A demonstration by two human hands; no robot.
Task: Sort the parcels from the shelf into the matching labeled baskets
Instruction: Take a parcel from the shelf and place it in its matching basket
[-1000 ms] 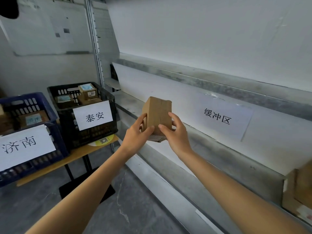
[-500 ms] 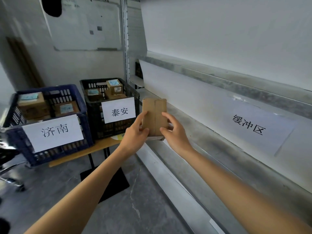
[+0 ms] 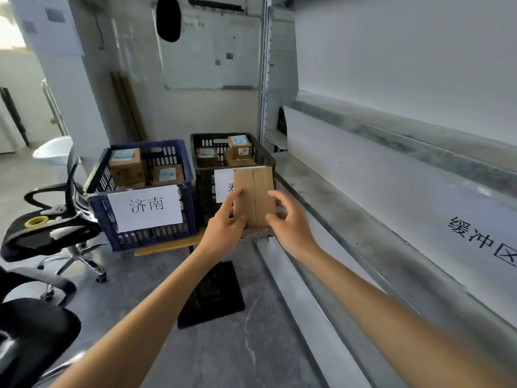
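A small brown cardboard parcel (image 3: 254, 196) stands upright in the air, its plain taped side facing me. My left hand (image 3: 223, 233) grips its left side and my right hand (image 3: 288, 219) grips its right side. The parcel hangs in front of the black basket (image 3: 261, 155), covering most of that basket's white label (image 3: 222, 186). To the left stands the blue basket (image 3: 145, 197) with a white label reading 济南. Both baskets hold several brown parcels with blue stickers. The metal shelf (image 3: 349, 219) runs along the right.
Both baskets sit on a small wooden table (image 3: 165, 246) with a black base. A black office chair (image 3: 47, 231) with a yellow tape roll on its seat stands at the left. A white sign reading 缓冲区 (image 3: 484, 239) hangs on the shelf's back panel.
My view has swung left, away from the shelf. Both hands have carried the parcel left until it hangs in front of the black basket's label. The blue basket and the chair came into view.
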